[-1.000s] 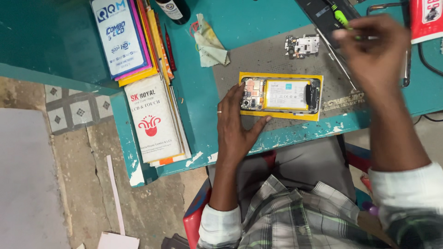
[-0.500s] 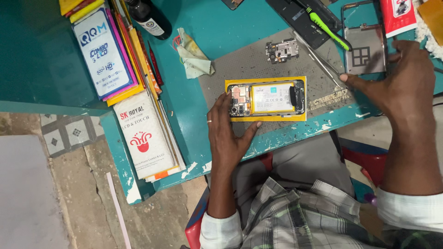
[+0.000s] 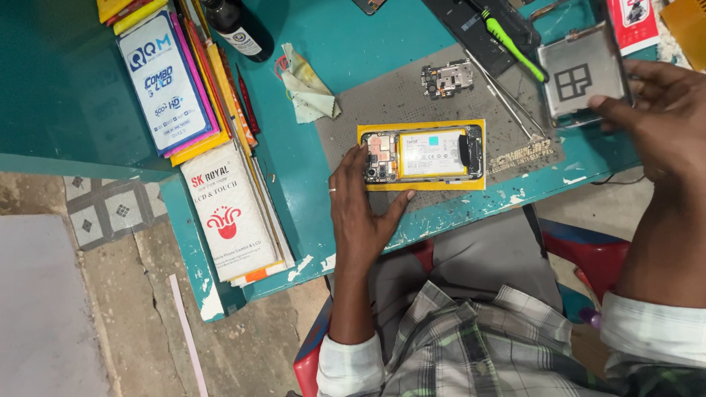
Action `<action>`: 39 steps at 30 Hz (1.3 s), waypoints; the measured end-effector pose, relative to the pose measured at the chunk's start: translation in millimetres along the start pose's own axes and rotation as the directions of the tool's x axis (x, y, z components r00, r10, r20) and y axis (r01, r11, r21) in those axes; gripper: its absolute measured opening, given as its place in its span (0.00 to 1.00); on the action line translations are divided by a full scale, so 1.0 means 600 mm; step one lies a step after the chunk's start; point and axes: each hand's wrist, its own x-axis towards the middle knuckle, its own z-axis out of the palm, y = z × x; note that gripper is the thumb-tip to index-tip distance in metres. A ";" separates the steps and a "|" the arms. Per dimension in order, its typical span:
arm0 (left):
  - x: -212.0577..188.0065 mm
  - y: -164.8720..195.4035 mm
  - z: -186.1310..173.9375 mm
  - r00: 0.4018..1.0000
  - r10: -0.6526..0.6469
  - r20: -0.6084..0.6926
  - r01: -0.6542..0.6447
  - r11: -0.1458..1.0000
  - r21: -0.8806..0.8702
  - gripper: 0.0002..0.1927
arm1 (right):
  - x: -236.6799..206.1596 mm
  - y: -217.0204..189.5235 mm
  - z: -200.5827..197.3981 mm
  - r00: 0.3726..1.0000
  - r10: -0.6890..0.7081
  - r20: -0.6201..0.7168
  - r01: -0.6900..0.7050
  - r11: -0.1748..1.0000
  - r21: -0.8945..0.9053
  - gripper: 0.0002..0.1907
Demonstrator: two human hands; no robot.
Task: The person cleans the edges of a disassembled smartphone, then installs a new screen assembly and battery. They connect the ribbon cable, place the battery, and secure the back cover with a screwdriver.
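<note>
Opened phone (image 3: 423, 153) on mat (image 3: 412, 95), circuit board (image 3: 446, 78) behind, boxes (image 3: 224, 209) left

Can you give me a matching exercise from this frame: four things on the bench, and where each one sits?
Things:
1. opened phone
2. grey back cover
3. dark bottle
4. small circuit board

Places:
A. at the top of the picture, beside the stack of boxes
B. on the yellow pad, steadied by the left hand
C. bare on the grey work mat, above the phone
D. held in the right hand

Pairs: 1-B, 2-D, 3-A, 4-C
</note>
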 end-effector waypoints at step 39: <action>0.305 -0.119 0.170 0.953 -0.264 0.149 0.244 0.374 -0.895 0.05 | 0.208 -0.162 0.219 0.933 -0.274 0.233 0.197 0.931 0.307 0.12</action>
